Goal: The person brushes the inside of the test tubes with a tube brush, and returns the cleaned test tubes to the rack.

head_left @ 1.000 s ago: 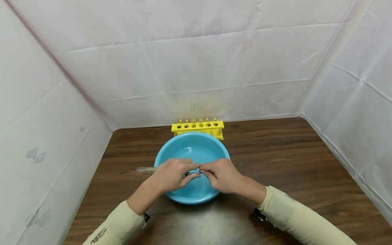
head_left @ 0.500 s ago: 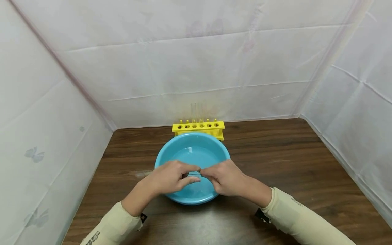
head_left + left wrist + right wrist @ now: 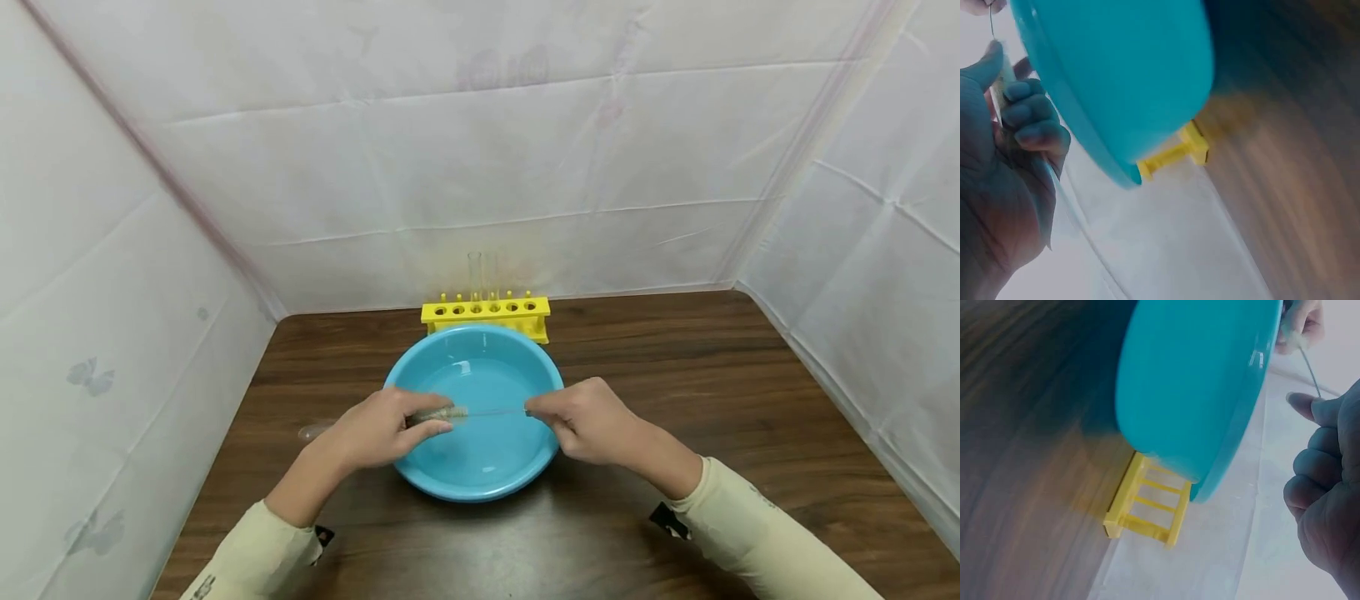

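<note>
Over the blue basin (image 3: pixel 480 490), my left hand (image 3: pixel 378 429) holds a clear glass test tube (image 3: pixel 311 432), whose rounded end sticks out to the left behind the hand. Pale bristles of a test tube brush (image 3: pixel 459 412) show at the left fingertips, by the tube's mouth; how much of the brush sits inside is hidden by the hand. From them a thin wire handle (image 3: pixel 495 412) runs right to my right hand (image 3: pixel 592 421), which pinches its end between thumb and forefinger. The right wrist view shows this wire (image 3: pixel 1310 369) stretched between both hands.
Behind the basin stands a yellow test tube rack (image 3: pixel 486 312) with two clear test tubes (image 3: pixel 476 277) upright in it. Water appears to lie in the basin. White sheeting (image 3: pixel 480 167) walls in the dark wooden table (image 3: pixel 675 375) at the back and sides.
The hands have moved apart, left hand leftward with the tube and right hand rightward. The brush's wire and bristles now show between them, drawn out past the left fingertips.
</note>
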Demonstrator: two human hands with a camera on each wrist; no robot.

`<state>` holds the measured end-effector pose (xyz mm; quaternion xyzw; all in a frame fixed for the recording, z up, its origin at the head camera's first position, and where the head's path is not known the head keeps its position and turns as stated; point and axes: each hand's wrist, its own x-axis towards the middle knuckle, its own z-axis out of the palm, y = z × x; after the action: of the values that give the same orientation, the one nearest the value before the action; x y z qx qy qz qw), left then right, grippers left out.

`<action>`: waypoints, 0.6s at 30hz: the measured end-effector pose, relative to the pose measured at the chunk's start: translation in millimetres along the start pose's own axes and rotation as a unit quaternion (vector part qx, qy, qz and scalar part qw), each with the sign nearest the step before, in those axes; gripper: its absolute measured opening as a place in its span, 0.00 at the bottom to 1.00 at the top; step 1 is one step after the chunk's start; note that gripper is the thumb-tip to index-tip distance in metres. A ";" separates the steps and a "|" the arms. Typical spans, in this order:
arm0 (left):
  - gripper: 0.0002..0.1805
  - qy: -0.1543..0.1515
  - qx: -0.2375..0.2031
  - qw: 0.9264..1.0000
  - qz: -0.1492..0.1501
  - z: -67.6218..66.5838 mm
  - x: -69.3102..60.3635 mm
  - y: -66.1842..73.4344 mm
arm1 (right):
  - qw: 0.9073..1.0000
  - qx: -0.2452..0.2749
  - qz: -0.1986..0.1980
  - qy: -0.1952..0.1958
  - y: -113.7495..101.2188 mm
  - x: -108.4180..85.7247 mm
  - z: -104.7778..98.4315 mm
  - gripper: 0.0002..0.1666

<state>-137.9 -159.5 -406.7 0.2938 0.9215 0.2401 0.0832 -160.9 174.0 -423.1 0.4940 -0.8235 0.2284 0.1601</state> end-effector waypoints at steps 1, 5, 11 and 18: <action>0.25 -0.003 -0.008 1.000 -0.003 0.3 -1.9 -2.2 | 1.000 0.004 0.000 0.001 1.8 -2.7 -1.1 0.15; 0.26 -0.016 -0.035 0.999 0.010 1.9 -1.8 -3.7 | 1.000 0.002 -0.013 0.004 5.4 -8.2 -3.0 0.15; 0.25 -0.051 -0.094 0.994 0.007 2.1 -2.4 -4.4 | 0.998 -0.032 -0.053 0.028 10.0 -15.9 -2.3 0.18; 0.22 -0.082 -0.139 0.987 -0.002 1.5 -5.1 -9.0 | 0.991 -0.066 -0.096 0.059 17.8 -23.9 -4.6 0.25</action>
<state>-137.8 -168.3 -412.4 0.2964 0.8696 0.3413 0.1986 -165.5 201.4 -434.8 0.5452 -0.7746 0.1857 0.2614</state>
